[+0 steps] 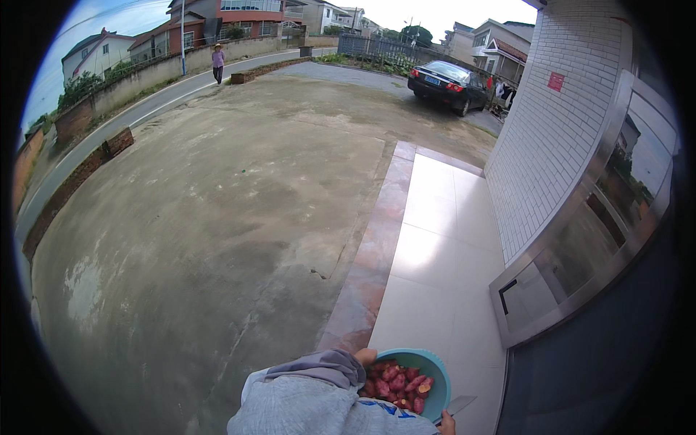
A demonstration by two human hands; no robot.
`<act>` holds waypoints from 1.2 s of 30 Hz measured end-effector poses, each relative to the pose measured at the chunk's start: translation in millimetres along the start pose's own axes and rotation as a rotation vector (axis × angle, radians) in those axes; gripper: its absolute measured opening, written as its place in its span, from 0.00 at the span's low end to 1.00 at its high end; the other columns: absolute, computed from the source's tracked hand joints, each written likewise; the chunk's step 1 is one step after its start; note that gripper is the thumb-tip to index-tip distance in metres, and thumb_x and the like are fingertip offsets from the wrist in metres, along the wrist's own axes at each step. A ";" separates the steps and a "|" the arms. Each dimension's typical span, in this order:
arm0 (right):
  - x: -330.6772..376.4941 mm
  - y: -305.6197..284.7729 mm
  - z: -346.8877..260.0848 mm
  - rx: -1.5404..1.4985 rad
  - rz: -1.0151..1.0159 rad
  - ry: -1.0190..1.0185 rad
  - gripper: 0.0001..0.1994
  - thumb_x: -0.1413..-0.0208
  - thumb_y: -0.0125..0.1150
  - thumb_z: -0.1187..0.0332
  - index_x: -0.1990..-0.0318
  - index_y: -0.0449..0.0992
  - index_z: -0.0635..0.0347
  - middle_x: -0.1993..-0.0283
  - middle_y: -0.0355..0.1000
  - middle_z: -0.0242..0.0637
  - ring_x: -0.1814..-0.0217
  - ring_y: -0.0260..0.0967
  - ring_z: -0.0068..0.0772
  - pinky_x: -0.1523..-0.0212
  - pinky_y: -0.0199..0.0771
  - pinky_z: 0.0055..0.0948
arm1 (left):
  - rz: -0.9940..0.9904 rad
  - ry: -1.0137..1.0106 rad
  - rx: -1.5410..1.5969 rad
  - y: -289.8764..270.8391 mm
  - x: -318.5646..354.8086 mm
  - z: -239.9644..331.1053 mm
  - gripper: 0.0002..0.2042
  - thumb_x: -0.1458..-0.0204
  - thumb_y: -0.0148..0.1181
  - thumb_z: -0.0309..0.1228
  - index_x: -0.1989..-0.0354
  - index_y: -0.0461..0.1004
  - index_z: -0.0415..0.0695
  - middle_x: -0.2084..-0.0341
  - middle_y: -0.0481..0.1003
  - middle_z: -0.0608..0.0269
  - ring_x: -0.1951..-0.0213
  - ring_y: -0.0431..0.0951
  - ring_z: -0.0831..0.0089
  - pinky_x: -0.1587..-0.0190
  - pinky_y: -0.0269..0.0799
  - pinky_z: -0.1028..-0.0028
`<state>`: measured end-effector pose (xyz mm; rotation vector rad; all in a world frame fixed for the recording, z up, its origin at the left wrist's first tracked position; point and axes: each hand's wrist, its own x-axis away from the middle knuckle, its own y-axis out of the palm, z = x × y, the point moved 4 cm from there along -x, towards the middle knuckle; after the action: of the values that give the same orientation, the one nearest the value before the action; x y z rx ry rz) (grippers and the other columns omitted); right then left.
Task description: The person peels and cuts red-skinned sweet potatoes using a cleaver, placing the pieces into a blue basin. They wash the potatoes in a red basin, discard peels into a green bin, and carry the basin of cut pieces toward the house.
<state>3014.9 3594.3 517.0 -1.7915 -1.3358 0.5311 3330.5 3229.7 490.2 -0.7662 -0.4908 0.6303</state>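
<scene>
A turquoise basin (440,368) filled with small red-skinned sweet potatoes (395,380) is held low in front of my body. One of them shows a pale orange cut face. My left hand (367,356) grips the basin's left rim, its fingers partly hidden. At the right rim, my right hand (447,423) is closed against the basin's edge. A knife (462,404) sticks out from beside those fingers, its blade pointing up and right; its handle is hidden. My grey sleeve covers the basin's near left side.
Pale floor tiles (435,268) with a reddish stone border (373,272) adjoin the concrete yard (217,217). A metal-framed glass door (536,293) stands at the right beside a white brick wall (544,123). Farther off are a dark car (442,83) and a person (217,64) by the road.
</scene>
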 end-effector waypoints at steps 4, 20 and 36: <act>-20.8 -8.0 -18.4 -0.031 0.007 -0.107 0.35 0.60 0.48 0.83 0.36 0.63 0.62 0.63 0.65 0.49 0.62 0.63 0.47 0.58 0.67 0.40 | 0.039 -0.071 0.037 -8.4 13.4 -6.6 0.11 0.44 0.44 0.30 0.64 0.73 0.38 0.65 0.76 0.37 0.60 0.77 0.40 0.57 0.71 0.52; -0.6 -48.7 -60.3 -0.477 -0.055 0.263 0.28 0.50 0.40 0.83 0.38 0.65 0.61 0.66 0.67 0.44 0.67 0.63 0.38 0.65 0.67 0.37 | 0.067 -0.097 0.064 19.9 32.1 11.4 0.12 0.42 0.42 0.31 0.63 0.72 0.38 0.65 0.76 0.36 0.59 0.76 0.40 0.58 0.70 0.51; 65.9 -9.3 72.3 -1.031 0.141 0.383 0.20 0.34 0.47 0.58 0.52 0.71 0.70 0.56 0.75 0.41 0.58 0.76 0.37 0.59 0.79 0.35 | -0.084 0.045 -0.100 74.8 -3.3 102.3 0.10 0.46 0.49 0.30 0.63 0.70 0.36 0.68 0.76 0.36 0.61 0.76 0.38 0.59 0.72 0.50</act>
<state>2979.3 3682.3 491.8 -2.6261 -1.2905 -0.5435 3240.0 3318.1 496.9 -0.8481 -0.5133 0.5127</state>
